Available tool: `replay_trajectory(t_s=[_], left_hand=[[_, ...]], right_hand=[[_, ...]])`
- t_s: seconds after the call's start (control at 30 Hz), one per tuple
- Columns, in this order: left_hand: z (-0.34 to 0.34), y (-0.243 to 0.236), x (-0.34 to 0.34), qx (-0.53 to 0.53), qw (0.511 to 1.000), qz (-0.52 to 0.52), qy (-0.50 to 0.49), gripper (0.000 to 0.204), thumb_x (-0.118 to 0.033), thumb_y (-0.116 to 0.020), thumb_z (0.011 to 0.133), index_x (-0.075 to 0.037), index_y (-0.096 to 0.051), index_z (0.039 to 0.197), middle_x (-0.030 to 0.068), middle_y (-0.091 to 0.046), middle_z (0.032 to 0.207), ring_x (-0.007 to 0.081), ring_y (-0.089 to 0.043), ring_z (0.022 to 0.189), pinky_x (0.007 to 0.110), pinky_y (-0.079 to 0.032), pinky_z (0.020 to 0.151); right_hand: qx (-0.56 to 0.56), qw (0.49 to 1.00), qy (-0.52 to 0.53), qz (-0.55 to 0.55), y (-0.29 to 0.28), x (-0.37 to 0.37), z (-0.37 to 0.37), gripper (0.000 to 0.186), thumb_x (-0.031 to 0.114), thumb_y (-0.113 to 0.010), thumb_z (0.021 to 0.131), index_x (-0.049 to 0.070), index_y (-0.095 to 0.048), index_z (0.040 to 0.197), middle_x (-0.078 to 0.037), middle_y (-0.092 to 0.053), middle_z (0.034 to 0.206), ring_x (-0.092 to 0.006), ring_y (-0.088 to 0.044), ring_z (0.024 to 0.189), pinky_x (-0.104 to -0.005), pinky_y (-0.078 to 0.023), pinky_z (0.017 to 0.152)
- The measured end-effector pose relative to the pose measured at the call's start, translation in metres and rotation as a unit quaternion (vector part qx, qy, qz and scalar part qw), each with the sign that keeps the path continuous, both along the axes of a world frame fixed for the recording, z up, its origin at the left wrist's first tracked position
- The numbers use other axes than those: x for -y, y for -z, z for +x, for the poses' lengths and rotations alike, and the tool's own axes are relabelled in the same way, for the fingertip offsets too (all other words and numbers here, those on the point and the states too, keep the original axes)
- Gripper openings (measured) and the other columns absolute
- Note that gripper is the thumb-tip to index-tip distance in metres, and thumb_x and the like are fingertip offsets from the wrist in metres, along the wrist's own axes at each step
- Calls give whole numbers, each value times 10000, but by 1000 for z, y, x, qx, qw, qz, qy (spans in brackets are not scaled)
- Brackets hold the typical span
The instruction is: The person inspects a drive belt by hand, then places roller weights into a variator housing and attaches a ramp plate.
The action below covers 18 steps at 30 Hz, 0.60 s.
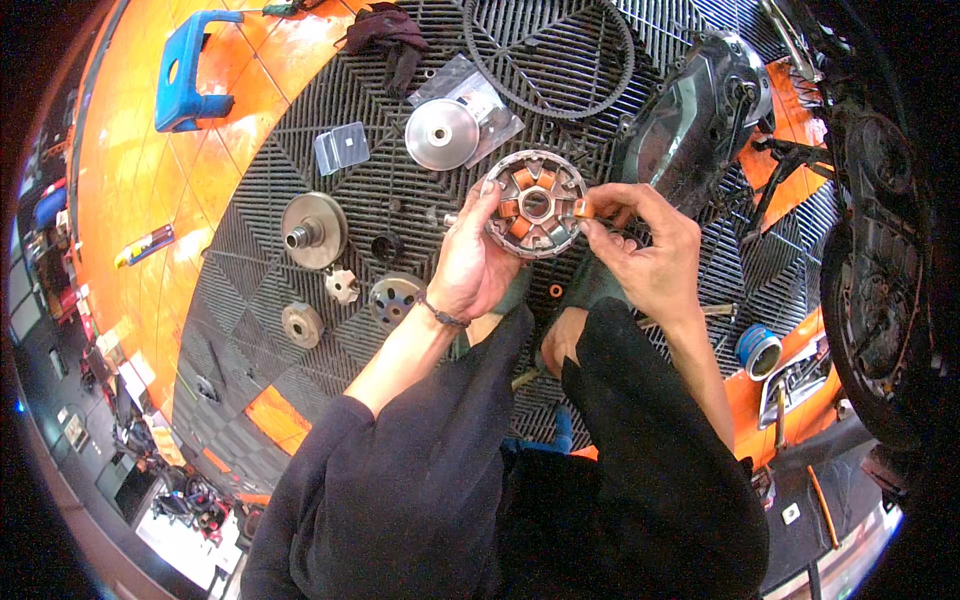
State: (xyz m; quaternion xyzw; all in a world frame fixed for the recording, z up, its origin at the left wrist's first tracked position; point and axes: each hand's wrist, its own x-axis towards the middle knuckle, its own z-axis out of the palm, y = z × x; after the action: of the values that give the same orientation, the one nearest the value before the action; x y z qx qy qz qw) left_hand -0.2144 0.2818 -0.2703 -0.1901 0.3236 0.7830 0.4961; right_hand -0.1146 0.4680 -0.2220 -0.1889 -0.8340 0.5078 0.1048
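Observation:
A round metal variator housing [541, 246] is held up above the floor mat, its open side facing me. My left hand [468, 258] is closed on its left rim, the thumb lying over the edge. Several orange roller weights [524, 179] sit in the slots around its central hole. At the right rim, my right hand [655, 248] pinches another orange roller weight [583, 208] between thumb and forefinger, at the edge of the housing. Whether that roller touches the slot, I cannot tell. Below the housing, a small orange ring [556, 291] lies on the mat.
A drive belt [631, 62], a shiny pulley disc [440, 134], a clear plastic box [350, 145] and a pulley with a shaft [325, 222] lie on the black slatted mat. A dark cover [680, 120] and a scooter wheel [868, 330] stand right. A blue stool [178, 85] is far left.

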Motion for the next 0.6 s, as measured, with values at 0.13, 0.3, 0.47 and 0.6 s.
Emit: replay_trajectory(t_s=[0.13, 0.3, 0.47, 0.6], left_hand=[[-1, -4, -1, 12, 1000, 16, 10, 429, -321, -409, 1115, -50, -519, 1429, 121, -616, 1392, 248, -613, 1258, 483, -514, 1064], [-4, 1, 5, -14, 999, -1, 48, 466, -359, -416, 1105, -43, -511, 1433, 134, -620, 1388, 262, -628, 1232, 479, -517, 1051], [-11, -1, 10, -11, 998, -20, 64, 461, -347, -451, 1083, -26, -533, 1403, 140, -632, 1370, 269, -630, 1231, 461, -496, 1084], [-12, 3, 15, 27, 999, 14, 16, 480, -340, -414, 1069, -14, -537, 1399, 155, -633, 1372, 293, -630, 1241, 477, -477, 1107]], right_hand=[[-61, 992, -62, 95, 13, -1, 1, 209, -4, -797, 758, 36, -734, 954, -82, -752, 990, -255, -703, 900, -352, -566, 796], [-60, 988, -89, 113, 14, -1, 2, 207, 15, -810, 756, 34, -740, 949, -76, -750, 996, -249, -692, 901, -342, -563, 806], [-56, 988, -120, 85, 18, 2, 2, 220, 25, -815, 762, 42, -760, 974, -80, -740, 1002, -247, -681, 882, -337, -561, 805], [-65, 995, -60, 35, 19, 18, 7, 251, 27, -825, 754, 53, -776, 998, -86, -711, 940, -253, -681, 880, -341, -559, 798]])
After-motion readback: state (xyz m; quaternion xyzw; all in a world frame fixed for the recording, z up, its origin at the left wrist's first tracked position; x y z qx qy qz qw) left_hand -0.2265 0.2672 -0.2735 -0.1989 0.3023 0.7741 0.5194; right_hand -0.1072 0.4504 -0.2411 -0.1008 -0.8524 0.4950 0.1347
